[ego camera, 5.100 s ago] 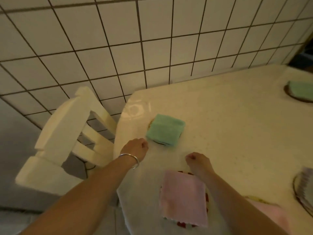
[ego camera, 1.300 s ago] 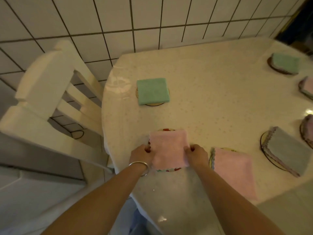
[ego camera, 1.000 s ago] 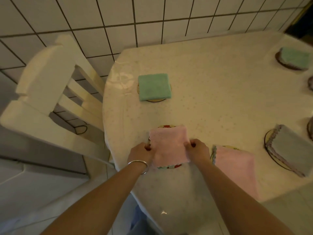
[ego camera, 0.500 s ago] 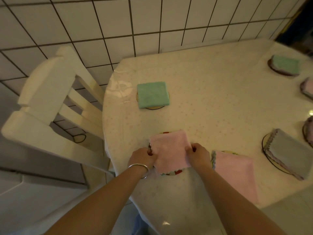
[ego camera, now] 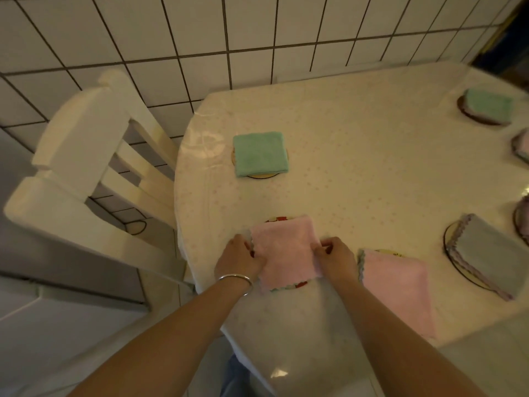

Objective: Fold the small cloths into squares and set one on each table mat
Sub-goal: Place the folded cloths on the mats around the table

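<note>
A folded pink cloth (ego camera: 284, 250) lies over a round red-patterned mat (ego camera: 279, 219) near the table's front edge. My left hand (ego camera: 239, 257) pinches its left edge and my right hand (ego camera: 335, 257) pinches its right edge. A folded green cloth (ego camera: 259, 153) sits on a mat (ego camera: 262, 175) further back. Another pink cloth (ego camera: 396, 290) covers a mat (ego camera: 392, 253) to the right, and a grey cloth (ego camera: 489, 256) rests on a mat (ego camera: 449, 239) beyond it.
A white chair (ego camera: 86, 167) stands at the table's left against the tiled wall (ego camera: 257, 32). More cloths on mats sit at the far right, among them a green one (ego camera: 488, 106). The table (ego camera: 372, 167) has a pale glossy cover.
Both hands have stayed at the pink cloth's side edges, shifting it slightly on its mat. Five seconds ago they were near the green cloth, off the pink one.
</note>
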